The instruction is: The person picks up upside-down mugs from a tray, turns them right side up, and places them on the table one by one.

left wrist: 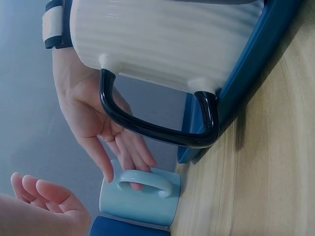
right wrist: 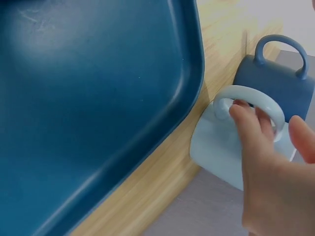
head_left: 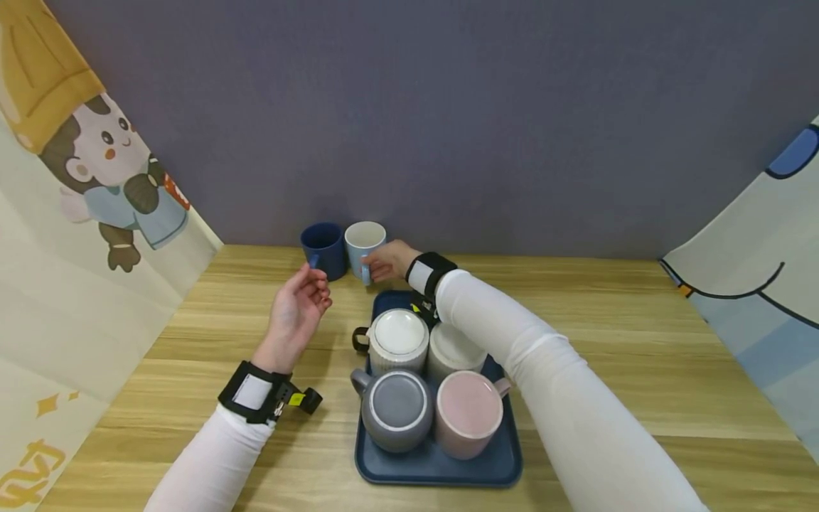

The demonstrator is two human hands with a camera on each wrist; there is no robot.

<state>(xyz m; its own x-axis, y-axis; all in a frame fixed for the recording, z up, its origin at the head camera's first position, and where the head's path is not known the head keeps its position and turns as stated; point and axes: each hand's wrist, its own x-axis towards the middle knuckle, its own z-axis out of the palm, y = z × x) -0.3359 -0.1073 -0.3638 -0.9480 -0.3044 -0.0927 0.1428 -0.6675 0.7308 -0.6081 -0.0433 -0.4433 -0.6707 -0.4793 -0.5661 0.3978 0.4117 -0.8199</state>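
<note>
Two mugs stand upright against the back panel: a navy mug (head_left: pixel 324 252) and, to its right, a light blue mug (head_left: pixel 360 245). My right hand (head_left: pixel 392 260) is at the light blue mug's handle (right wrist: pixel 256 98), with fingertips inside the loop and the thumb held apart from it. Near the navy mug's handle, my left hand (head_left: pixel 299 306) is raised with loosely bent fingers and holds nothing. In the left wrist view, a gap shows between the left hand (left wrist: pixel 49 206) and the navy mug (left wrist: pixel 128 227).
On a dark blue tray (head_left: pixel 441 475) sit upside-down mugs: a ribbed white one (head_left: pixel 399 338) with a black handle, an off-white one (head_left: pixel 453 348) partly under my right arm, a grey one (head_left: pixel 397 412) and a pink one (head_left: pixel 469 412). A grey panel (head_left: pixel 448 128) bounds the wooden table (head_left: pixel 640 370).
</note>
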